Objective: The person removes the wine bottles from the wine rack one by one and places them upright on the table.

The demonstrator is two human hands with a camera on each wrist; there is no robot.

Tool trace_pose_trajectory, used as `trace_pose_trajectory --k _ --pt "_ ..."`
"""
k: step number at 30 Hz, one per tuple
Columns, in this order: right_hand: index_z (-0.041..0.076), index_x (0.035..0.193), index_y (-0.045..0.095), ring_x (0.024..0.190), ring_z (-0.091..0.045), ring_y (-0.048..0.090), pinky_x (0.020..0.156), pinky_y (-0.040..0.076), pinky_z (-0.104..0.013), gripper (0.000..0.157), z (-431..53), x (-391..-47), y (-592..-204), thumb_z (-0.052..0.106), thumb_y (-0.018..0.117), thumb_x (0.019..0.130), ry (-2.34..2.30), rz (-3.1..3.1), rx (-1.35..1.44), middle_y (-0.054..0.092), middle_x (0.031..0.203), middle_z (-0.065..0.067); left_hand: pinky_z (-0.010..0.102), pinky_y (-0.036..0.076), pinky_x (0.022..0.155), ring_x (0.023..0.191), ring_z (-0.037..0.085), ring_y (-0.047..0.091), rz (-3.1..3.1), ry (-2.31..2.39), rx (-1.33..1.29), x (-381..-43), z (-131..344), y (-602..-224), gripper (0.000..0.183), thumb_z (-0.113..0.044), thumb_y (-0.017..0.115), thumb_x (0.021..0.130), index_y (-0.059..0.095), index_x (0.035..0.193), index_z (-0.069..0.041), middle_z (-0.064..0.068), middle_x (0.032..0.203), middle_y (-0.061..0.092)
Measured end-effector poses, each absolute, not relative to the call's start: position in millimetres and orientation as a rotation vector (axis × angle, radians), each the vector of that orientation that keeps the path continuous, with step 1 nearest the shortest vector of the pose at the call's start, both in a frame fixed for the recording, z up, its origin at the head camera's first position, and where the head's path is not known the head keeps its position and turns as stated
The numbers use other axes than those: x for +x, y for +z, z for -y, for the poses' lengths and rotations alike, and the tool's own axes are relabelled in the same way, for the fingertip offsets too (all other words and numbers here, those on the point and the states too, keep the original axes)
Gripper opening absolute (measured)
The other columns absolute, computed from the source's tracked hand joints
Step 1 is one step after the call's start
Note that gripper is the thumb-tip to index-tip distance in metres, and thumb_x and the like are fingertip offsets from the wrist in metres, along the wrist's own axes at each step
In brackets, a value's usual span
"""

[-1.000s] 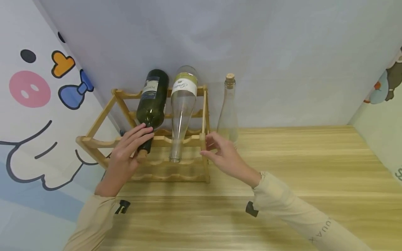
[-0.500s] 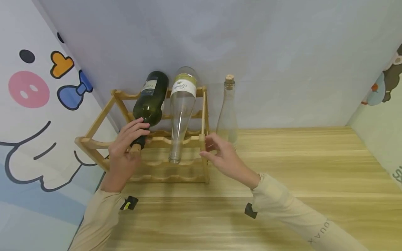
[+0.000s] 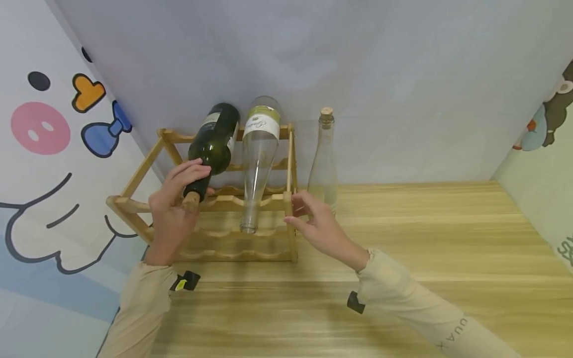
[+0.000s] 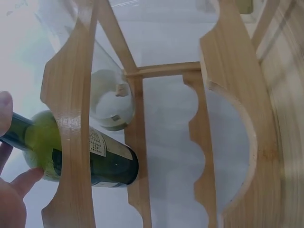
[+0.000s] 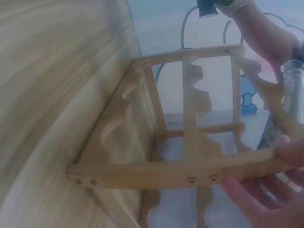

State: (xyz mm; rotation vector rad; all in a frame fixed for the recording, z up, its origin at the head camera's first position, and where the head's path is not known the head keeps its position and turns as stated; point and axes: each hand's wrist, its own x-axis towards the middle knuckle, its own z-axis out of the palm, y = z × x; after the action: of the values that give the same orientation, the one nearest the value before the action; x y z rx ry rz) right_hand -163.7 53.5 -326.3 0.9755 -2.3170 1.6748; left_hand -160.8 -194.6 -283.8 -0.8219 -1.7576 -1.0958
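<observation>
My left hand [image 3: 172,216] grips the neck of a dark green wine bottle [image 3: 215,146], its cork showing below the fingers. The bottle lies tilted on the upper tier of a wooden wine rack [image 3: 224,202], base toward the wall. In the left wrist view, the bottle's labelled body [image 4: 114,161] passes behind a notched rail [image 4: 76,123]. Beside it on the same tier lies a clear glass bottle [image 3: 260,159] with a white and green label, neck forward. My right hand [image 3: 320,223] holds the rack's front right post, thumb and fingers on either side of the wood [image 5: 142,175].
A clear corked bottle [image 3: 325,169] stands upright on the wooden table [image 3: 421,238], just right of the rack. A grey-white wall [image 3: 380,89] rises close behind. At left, a cartoon-printed panel [image 3: 49,199] borders the rack.
My left hand has shifted the green bottle's neck leftward and away from me, and the bottle has rolled so its label faces further left. My right hand stays on the post.
</observation>
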Motion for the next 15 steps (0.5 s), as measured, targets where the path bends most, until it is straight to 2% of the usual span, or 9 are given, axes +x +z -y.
trace_pose_trajectory --k 4,7,11,15 --pt "-0.004 0.101 0.05 0.08 -0.028 0.059 0.067 0.052 -0.03 0.024 -53.0 -163.2 -327.2 -0.003 0.06 0.079 1.661 2.316 0.968 0.058 0.089 -0.018 0.027 0.05 0.078 0.102 0.039 0.051 1.744 -1.168 -0.815 -161.5 194.3 -279.3 0.03 -0.017 0.059 0.084 0.061 0.098 0.01 0.026 0.101 0.058" --pt "-0.004 0.101 0.051 0.079 -0.028 0.059 0.066 0.052 -0.031 0.024 -52.8 -162.5 -327.3 -0.003 0.06 0.079 1.651 2.314 0.957 0.058 0.088 -0.017 0.031 0.049 0.08 0.104 0.041 0.049 1.724 -1.219 -0.825 -162.6 193.9 -276.5 0.027 -0.012 0.061 0.083 0.06 0.096 0.011 0.026 0.099 0.059" --pt "-0.003 0.101 0.051 0.079 -0.027 0.059 0.065 0.053 -0.028 0.024 -52.8 -161.9 -327.1 -0.004 0.061 0.079 1.646 2.31 0.947 0.059 0.088 -0.017 0.026 0.051 0.071 0.103 0.04 0.05 1.716 -1.196 -0.835 -162.7 192.0 -272.9 0.024 -0.01 0.06 0.083 0.061 0.095 0.01 0.024 0.098 0.06" --pt "-0.003 0.101 0.051 0.079 -0.027 0.059 0.063 0.052 -0.023 0.024 -52.9 -161.3 -326.6 -0.003 0.061 0.079 1.644 2.312 0.938 0.059 0.088 -0.016 0.026 0.051 0.072 0.099 0.036 0.054 1.726 -1.052 -0.839 -160.8 186.0 -266.5 0.017 -0.005 0.061 0.081 0.063 0.094 0.005 0.021 0.097 0.061"
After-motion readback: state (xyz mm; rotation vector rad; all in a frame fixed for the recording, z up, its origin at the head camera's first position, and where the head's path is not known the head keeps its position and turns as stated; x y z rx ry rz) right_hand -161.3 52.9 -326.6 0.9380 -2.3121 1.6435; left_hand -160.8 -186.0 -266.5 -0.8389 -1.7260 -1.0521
